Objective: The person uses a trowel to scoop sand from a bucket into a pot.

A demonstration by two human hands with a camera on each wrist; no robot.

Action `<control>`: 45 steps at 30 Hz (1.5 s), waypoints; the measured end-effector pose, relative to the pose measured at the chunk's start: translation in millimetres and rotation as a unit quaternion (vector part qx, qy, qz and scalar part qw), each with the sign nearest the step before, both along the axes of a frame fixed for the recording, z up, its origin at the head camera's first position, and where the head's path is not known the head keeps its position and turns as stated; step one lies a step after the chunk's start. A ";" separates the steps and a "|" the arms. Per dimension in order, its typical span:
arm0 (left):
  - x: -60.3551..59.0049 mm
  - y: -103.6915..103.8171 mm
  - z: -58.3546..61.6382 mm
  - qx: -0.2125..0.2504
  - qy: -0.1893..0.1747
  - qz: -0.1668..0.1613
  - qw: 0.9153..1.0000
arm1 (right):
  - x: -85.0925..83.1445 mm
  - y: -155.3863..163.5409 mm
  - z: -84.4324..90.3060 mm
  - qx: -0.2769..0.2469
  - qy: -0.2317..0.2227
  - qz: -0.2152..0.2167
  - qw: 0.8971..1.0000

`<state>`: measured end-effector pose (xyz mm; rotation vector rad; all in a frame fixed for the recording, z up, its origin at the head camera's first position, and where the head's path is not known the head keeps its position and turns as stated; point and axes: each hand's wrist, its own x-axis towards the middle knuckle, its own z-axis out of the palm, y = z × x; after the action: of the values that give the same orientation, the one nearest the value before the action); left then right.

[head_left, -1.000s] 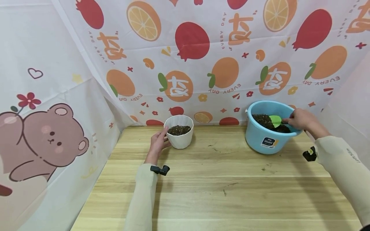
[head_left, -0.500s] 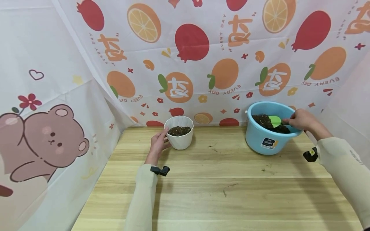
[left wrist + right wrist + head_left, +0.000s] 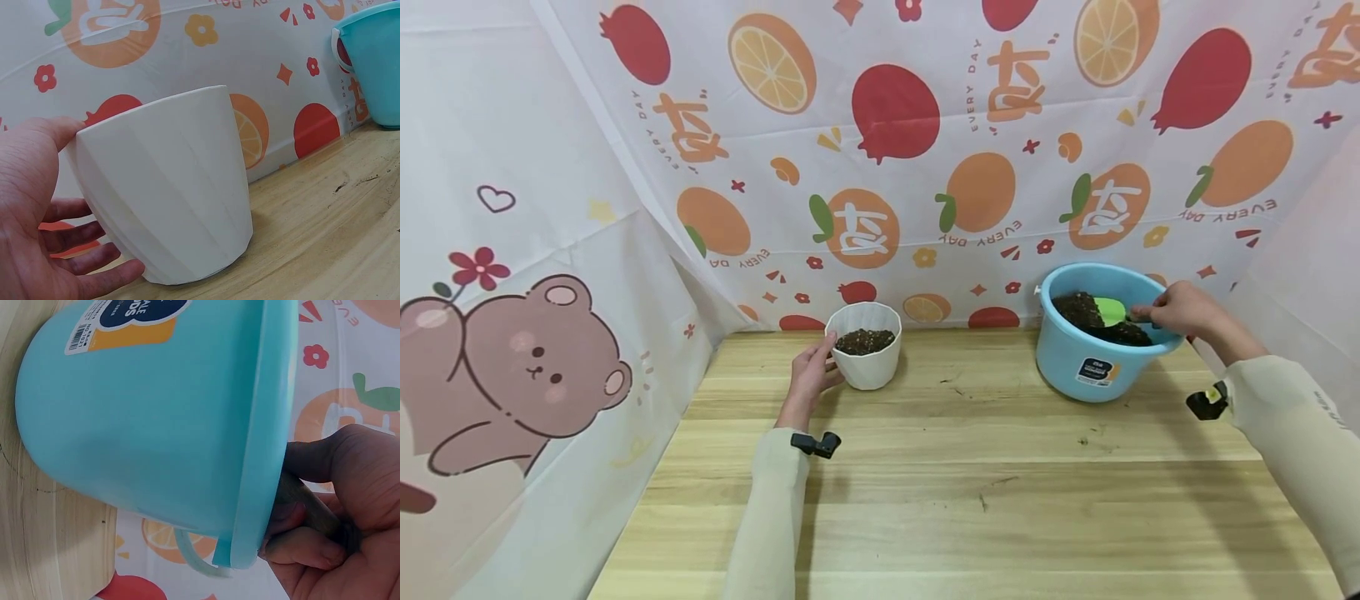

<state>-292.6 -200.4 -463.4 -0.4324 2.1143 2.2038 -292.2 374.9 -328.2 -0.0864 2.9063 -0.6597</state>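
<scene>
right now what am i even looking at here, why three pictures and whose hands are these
These are a person's two bare hands, not a machine. The wide picture comes from a camera worn on the head, looking down at a wooden table with printed cloth behind it. The other two come from small cameras strapped to each wrist, so they show each hand's work up close.

On the table stand a white pot with soil in it and a blue bucket of soil. The left hand cups the side of the pot, thumb at the rim; its wrist view shows the fingers against the wall. The right hand reaches over the bucket's rim and grips the handle of a green scoop that sits in the soil. The right wrist view shows the bucket's outside from very near.
</scene>
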 end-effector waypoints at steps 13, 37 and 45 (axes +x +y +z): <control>1.0 -1.6 -2.4 0.010 -0.003 0.010 1.000 | 1.0 2.1 1.4 -0.017 -0.014 -0.015 1.000; -0.2 -0.2 -1.5 0.007 -0.001 0.011 1.000 | 14.0 0.5 10.7 -0.056 -0.034 -0.009 0.998; 0.3 -0.8 -2.3 0.005 0.001 0.011 1.000 | 15.9 2.3 13.4 -0.065 -0.037 -0.015 0.997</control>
<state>-292.3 -201.2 -465.6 -0.4551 2.1074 2.2263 -276.3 377.2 -314.8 -0.0332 2.7972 -0.8382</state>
